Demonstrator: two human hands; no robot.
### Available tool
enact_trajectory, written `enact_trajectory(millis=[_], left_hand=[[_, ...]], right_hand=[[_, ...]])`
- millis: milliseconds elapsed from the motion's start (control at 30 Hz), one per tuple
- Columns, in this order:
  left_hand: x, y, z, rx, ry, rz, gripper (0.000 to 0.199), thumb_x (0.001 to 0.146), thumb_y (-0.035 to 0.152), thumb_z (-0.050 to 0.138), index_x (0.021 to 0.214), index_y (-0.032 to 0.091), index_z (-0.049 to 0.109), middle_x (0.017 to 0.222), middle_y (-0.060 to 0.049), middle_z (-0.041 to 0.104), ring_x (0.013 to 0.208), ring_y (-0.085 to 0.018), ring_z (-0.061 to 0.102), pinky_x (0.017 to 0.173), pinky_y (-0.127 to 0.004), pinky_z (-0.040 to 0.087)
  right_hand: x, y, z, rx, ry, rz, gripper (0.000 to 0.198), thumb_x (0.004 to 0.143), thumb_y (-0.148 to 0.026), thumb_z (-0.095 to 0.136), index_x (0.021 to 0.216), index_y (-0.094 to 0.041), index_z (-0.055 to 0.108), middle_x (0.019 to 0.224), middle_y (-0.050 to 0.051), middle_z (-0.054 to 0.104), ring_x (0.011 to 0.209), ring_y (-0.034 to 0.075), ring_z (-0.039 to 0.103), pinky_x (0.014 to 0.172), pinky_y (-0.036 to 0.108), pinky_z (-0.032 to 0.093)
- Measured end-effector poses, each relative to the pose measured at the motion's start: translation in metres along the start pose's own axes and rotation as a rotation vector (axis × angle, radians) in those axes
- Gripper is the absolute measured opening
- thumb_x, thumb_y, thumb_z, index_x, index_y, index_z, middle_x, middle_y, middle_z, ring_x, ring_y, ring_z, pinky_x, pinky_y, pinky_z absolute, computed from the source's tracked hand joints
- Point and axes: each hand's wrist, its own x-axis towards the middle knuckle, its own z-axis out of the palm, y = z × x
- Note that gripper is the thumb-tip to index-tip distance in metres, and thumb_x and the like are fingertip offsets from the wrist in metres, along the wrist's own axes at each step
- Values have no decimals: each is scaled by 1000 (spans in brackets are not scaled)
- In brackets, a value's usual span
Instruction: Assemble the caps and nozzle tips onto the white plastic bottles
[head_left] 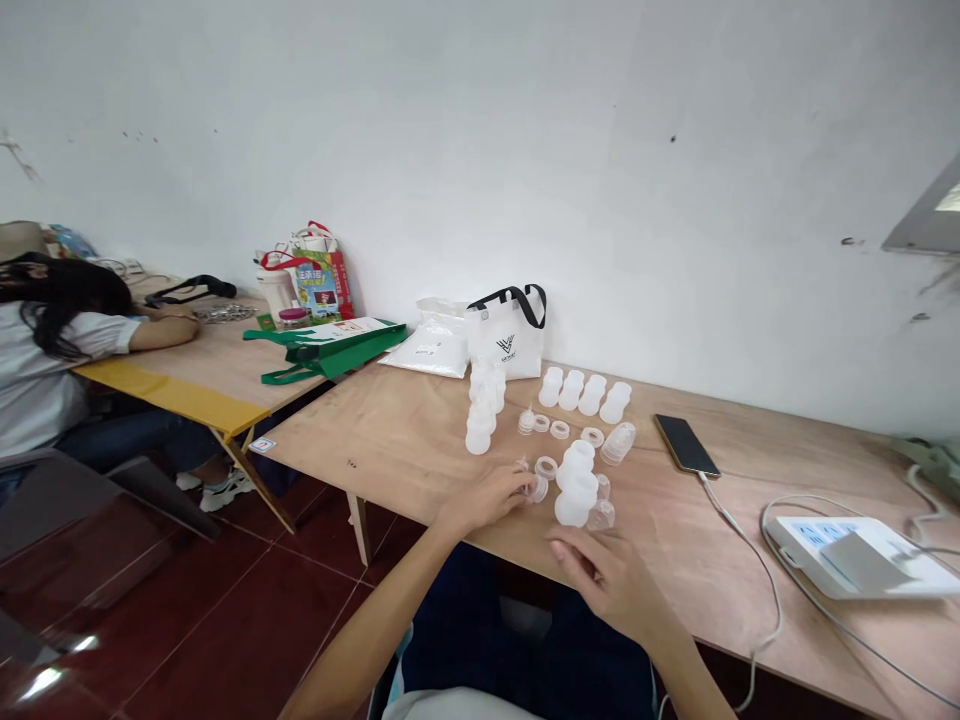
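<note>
My left hand (495,499) rests at the table's front edge, its fingertips closed around a clear ring-shaped piece (538,489). A loose white ring (547,467) lies just beyond those fingers. My right hand (606,572) hovers or rests by the edge, fingers loosely bent and nothing visible in them. Right in front of it stand frosted, waisted bottles (576,497), with clear domed caps (601,514) beside them. Farther back are a row of similar bottles (592,394), another group of bottles (478,428) at left, several rings (559,429) and a clear cap (619,443).
A phone (686,445) on a cable and a white power strip box (862,558) lie at right. Behind the bottles stand a white tote bag (517,345) and a plastic packet (431,345). A green bag (337,350) lies at left. Another person (52,320) leans on the neighbouring table.
</note>
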Motion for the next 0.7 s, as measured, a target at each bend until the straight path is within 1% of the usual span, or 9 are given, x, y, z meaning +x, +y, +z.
enact_trajectory(millis=[33, 100, 133, 200, 300, 400, 500, 600, 700], left_hand=[[-1, 0, -2, 1, -6, -1, 11, 96, 17, 54, 92, 22, 63, 102, -4, 63, 95, -21, 61, 83, -30, 45], [-2, -1, -4, 7, -20, -20, 12, 95, 15, 54, 91, 22, 63, 100, -4, 64, 94, -22, 62, 82, -31, 45], [-3, 0, -5, 14, -26, -31, 12, 94, 15, 55, 91, 22, 64, 100, -4, 65, 95, -22, 62, 82, -31, 45], [-4, 2, -6, 34, -36, -48, 14, 93, 13, 54, 92, 22, 65, 104, -4, 65, 97, -23, 62, 83, -32, 46], [-5, 7, -7, 62, -53, -55, 15, 92, 12, 54, 92, 22, 65, 108, -5, 64, 102, -24, 61, 87, -33, 45], [-5, 13, -9, 65, -92, -93, 6, 92, 19, 58, 91, 21, 64, 106, -5, 61, 103, -24, 59, 87, -33, 45], [-4, 16, -11, 60, -123, -140, 9, 92, 29, 63, 90, 20, 63, 105, -4, 60, 102, -24, 59, 85, -32, 45], [-3, 17, -10, 65, -118, -159, 14, 93, 33, 64, 89, 20, 60, 106, -4, 60, 105, -24, 59, 87, -33, 44], [-3, 17, -9, 70, -123, -159, 17, 95, 36, 61, 90, 20, 58, 108, -4, 60, 106, -24, 59, 89, -34, 44]], right_hand=[[2, -2, 4, -12, -87, 63, 31, 106, -38, 44, 117, -27, 71, 67, -2, 66, 58, 16, 62, 63, 28, 46], [5, 1, 11, -44, -208, 175, 39, 106, -42, 43, 141, -32, 58, 74, -2, 70, 66, 20, 67, 65, 29, 49], [4, 6, 14, -63, -237, 209, 44, 107, -43, 41, 148, -33, 52, 77, 0, 71, 71, 21, 69, 66, 30, 50], [3, 18, 21, -113, -246, 245, 48, 107, -43, 40, 153, -32, 47, 86, 3, 74, 79, 24, 71, 69, 32, 51], [2, 32, 29, -200, -236, 280, 45, 106, -41, 40, 147, -30, 55, 91, 7, 76, 83, 27, 72, 73, 35, 51], [4, 36, 34, -261, -213, 303, 41, 106, -41, 40, 137, -28, 64, 85, 7, 76, 79, 27, 71, 72, 35, 49], [6, 36, 38, -270, -199, 277, 38, 105, -43, 42, 113, -26, 74, 76, 4, 74, 69, 24, 68, 67, 32, 45], [6, 38, 43, -252, -176, 245, 41, 106, -41, 38, 93, -24, 73, 68, 2, 69, 61, 21, 64, 62, 31, 40], [6, 40, 46, -236, -159, 229, 42, 107, -40, 37, 93, -23, 72, 67, 2, 68, 59, 20, 62, 62, 31, 37]])
